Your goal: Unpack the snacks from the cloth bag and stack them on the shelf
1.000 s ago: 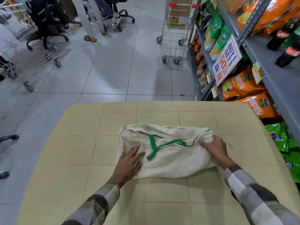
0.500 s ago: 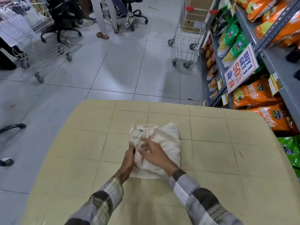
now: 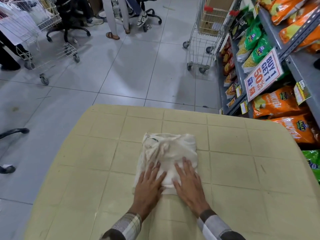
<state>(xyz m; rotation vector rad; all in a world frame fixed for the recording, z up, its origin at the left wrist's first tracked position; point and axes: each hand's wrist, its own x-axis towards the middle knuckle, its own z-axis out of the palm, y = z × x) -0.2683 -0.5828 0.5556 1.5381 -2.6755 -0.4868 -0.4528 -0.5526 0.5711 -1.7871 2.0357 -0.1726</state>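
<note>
My left hand [image 3: 148,185] and right hand [image 3: 187,183] lie flat with fingers spread, gripping nothing, pressing the near edge of the folded cloth bag [image 3: 168,153] on the beige table [image 3: 242,170], with the snack shelf [image 3: 294,49] beyond to my right.

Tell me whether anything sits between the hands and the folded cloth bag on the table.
Nothing does. The left hand and right hand both lie flat, palms down, directly on the near edge of the folded cream cloth bag, which rests on the beige tiled table.
</note>
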